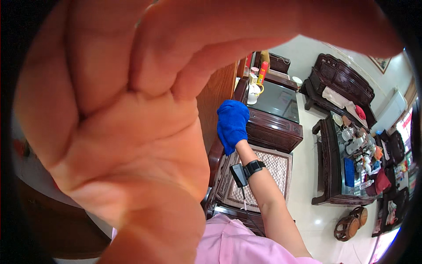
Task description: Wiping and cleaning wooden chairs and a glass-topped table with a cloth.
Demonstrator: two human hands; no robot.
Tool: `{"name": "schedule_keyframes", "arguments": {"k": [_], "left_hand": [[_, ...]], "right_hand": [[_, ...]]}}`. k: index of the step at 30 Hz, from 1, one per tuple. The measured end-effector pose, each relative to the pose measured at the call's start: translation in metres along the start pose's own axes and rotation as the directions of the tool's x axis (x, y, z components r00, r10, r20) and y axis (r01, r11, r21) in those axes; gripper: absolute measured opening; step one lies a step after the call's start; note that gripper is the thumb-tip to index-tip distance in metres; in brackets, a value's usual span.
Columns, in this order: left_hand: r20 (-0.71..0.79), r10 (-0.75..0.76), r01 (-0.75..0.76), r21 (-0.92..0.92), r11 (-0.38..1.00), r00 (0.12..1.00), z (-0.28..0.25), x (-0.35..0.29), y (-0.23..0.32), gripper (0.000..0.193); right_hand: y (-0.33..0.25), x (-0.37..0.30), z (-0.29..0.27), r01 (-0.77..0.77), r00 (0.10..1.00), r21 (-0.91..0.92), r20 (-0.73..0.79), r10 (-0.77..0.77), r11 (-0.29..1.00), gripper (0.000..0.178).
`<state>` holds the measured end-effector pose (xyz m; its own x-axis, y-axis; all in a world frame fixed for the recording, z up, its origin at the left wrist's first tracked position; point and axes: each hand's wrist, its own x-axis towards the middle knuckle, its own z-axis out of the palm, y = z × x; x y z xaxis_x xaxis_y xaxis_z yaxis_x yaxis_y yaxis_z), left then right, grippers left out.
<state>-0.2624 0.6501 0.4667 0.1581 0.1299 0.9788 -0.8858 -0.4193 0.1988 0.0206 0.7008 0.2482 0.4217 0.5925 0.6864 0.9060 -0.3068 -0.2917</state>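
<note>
My left hand point(140, 141) is raised right in front of the camera and fills the left and upper part of the view. Its bare palm shows, with the fingers stretched along the top, and nothing lies in it. Lower down, my right hand point(241, 144) is almost wholly covered by a blue cloth point(232, 121), its fingers hidden underneath. The cloth rests against the dark wooden armrest point(215, 160) of a seat. A black band with a small box point(238, 175) and cable sits on my right wrist.
Beyond the cloth stands a dark cabinet point(274, 130) with a glass top, a white pitcher point(253, 94) and a red-and-yellow can point(263, 72). A cluttered low table point(323, 176), a carved wooden bench point(343, 77) and round stools point(347, 228) stand to the right. A patterned cushion point(268, 169) covers the seat.
</note>
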Motion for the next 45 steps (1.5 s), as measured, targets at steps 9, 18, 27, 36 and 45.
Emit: {"name": "schedule_keyframes", "arguments": {"k": [9, 18, 27, 36, 45], "left_hand": [[0.021, 0.001, 0.0, -0.058, 0.998, 1.0, 0.026, 0.012, -0.033, 0.106], [0.108, 0.072, -0.064, -0.078, 0.995, 0.992, 0.071, 0.047, -0.057, 0.102], [0.165, 0.046, -0.026, -0.122, 0.992, 0.985, 0.058, 0.076, -0.077, 0.098], [0.21, -0.049, 0.077, -0.126, 0.989, 0.976, 0.052, 0.062, -0.063, 0.094], [0.256, -0.136, 0.209, -0.284, 0.936, 0.957, 0.046, 0.053, -0.092, 0.09]], "right_hand": [[0.009, 0.003, 0.001, -0.056, 0.997, 0.107, -0.053, 0.062, 0.993, 0.004], [-0.014, 0.001, -0.022, 0.034, 0.997, -0.096, -0.072, -0.041, 0.995, 0.004], [-0.018, 0.004, -0.029, 0.006, 0.997, -0.068, -0.077, -0.011, 0.998, 0.005], [-0.027, 0.005, -0.038, -0.038, 0.999, 0.005, -0.021, 0.038, 0.999, 0.006], [-0.024, 0.009, -0.045, 0.024, 0.995, -0.233, 0.104, 0.001, 0.972, 0.006]]}}
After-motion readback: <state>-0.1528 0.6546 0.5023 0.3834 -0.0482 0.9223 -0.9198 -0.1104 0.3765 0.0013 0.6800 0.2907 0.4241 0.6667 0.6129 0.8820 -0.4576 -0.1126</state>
